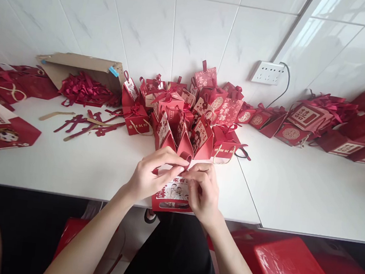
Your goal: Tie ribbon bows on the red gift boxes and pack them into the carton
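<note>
Marbled white tiles [142,22] back a smooth white desk [59,173]. Above its near edge, a dark-red ribbon [186,156] curls into a soft loop, its base pinched by the left hand [157,167] and right hand [204,190], over a red card gift box [174,192] with a slotted handle. Beyond stand peaked card boxes [203,139]; tangled ribbons [82,88] fill a brown cardboard carton [79,60].

Wall: white tiles [149,23], grey-veined. White socket panel [267,73] mounted at right; black cable [288,81] curves down from its upper right corner. Pale trunking [293,28] slants upward above panel. Lower right: glossy red stool [286,267], small hole in seat.
</note>
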The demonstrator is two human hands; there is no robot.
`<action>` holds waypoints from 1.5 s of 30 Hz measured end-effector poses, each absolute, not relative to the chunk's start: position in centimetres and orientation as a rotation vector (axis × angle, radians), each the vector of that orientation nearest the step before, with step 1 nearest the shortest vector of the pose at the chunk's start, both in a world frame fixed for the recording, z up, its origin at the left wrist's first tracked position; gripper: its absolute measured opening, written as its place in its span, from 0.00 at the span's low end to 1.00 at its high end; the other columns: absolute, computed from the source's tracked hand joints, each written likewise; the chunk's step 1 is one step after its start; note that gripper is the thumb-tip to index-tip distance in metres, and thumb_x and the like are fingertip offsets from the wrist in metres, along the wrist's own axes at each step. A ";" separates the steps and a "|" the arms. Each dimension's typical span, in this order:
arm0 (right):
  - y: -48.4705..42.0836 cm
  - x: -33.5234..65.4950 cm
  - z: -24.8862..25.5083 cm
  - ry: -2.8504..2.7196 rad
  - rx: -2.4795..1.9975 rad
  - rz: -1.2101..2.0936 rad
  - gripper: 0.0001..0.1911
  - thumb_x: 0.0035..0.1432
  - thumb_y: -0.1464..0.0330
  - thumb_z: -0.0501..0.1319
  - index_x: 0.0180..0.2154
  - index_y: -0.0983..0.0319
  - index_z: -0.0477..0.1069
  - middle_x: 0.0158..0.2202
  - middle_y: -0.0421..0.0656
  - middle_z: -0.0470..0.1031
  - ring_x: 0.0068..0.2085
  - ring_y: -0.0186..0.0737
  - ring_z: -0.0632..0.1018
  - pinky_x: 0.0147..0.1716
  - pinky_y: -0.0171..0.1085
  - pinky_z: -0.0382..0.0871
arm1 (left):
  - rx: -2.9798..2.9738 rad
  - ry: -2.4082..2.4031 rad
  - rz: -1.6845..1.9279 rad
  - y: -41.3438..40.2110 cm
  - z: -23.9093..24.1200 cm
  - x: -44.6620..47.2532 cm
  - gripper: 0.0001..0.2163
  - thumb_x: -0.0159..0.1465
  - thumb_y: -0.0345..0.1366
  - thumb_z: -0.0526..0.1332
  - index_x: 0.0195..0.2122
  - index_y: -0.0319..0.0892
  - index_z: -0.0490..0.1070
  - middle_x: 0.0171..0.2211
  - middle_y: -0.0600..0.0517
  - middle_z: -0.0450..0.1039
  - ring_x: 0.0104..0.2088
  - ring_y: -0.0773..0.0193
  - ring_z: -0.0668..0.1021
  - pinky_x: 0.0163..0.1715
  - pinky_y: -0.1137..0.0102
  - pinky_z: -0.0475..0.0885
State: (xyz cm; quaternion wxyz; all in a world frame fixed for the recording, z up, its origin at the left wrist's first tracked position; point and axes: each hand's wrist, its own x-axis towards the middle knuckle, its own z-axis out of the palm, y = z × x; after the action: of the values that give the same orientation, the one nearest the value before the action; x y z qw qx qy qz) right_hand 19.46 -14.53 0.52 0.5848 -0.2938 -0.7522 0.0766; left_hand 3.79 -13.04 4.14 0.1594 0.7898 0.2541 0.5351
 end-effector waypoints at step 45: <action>-14.5 18.6 0.2 -1.657 -0.684 0.184 0.08 0.56 0.78 0.57 0.35 0.60 0.65 0.32 0.42 0.65 0.34 0.37 0.69 0.30 0.37 0.64 | 2.500 0.756 1.484 -13.2 3.8 3.4 0.23 0.56 0.24 0.54 0.53 0.45 0.66 0.40 0.48 0.64 0.35 0.66 0.74 0.33 0.69 0.75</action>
State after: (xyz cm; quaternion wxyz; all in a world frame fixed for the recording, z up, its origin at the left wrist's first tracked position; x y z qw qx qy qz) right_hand 18.65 -14.48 0.22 0.6209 -0.2977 -0.7207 0.0802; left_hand 3.41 -13.23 3.79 0.0689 0.8302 0.2511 0.4929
